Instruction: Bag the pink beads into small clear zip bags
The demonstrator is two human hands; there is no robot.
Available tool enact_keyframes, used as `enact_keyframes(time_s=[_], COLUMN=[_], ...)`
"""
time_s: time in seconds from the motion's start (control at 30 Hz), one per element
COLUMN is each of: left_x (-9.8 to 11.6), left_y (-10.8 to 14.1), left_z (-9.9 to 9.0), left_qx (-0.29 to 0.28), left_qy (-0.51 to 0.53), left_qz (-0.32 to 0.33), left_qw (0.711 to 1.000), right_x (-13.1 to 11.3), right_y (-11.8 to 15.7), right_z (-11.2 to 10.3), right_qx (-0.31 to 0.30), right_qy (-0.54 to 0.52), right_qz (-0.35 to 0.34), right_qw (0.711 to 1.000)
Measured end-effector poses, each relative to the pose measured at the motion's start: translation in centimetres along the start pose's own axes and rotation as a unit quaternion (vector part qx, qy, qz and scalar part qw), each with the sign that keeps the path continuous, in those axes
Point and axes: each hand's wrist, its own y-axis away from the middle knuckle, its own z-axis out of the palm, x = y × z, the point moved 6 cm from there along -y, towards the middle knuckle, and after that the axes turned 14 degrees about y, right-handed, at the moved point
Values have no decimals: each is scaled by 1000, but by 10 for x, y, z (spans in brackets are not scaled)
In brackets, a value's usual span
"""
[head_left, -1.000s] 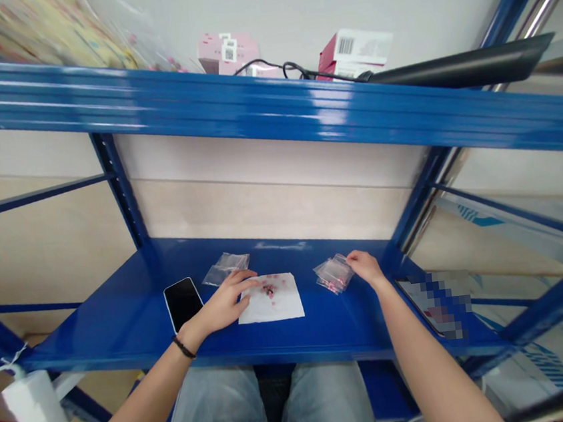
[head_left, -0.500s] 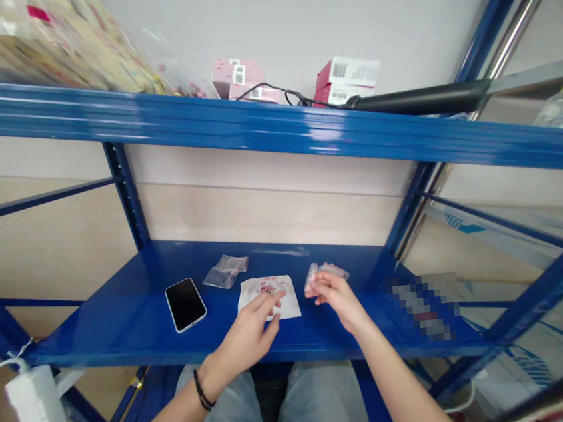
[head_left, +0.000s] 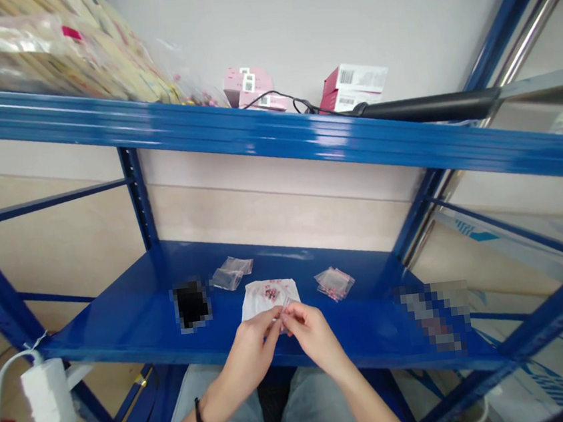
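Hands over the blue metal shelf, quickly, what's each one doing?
Left hand: closed, pinching a small clear plastic bag.
Right hand: closed, pinching the same bag.

The blue steel shelf (head_left: 123, 328) carries a white paper sheet (head_left: 269, 294) with pink specks just beyond the left hand (head_left: 249, 355), clear zip bags (head_left: 232, 273) farther out on that side, pink-flecked clear bags (head_left: 335, 283) beyond the right hand (head_left: 315, 338), and pixelated flat objects (head_left: 191, 305) (head_left: 433, 316) well out to either side

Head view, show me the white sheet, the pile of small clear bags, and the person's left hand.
White sheet (head_left: 257, 306), head view, on its bare left part.
Pile of small clear bags (head_left: 335, 284), head view, on the middle of the pile.
Left hand (head_left: 249, 357), head view, on the back of the hand.
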Motion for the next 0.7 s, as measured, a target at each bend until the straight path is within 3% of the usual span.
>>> enact_keyframes(time_s=[0.13,0.43,0.7], left_x=[3,17,3], left_y=[5,7,2], left_z=[4,-4,-10], left_qx=[-5,20,22], left_qy=[-25,-38,1], left_qz=[-21,1,-31], left_qw=[999,999,999], right_x=[-9,-10,-12], right_y=[6,7,9], right_z=[1,5,9], right_qx=[-9,18,21], right_qy=[57,68,127], right_qz=[-43,-32,-55], right_qw=[997,997,990])
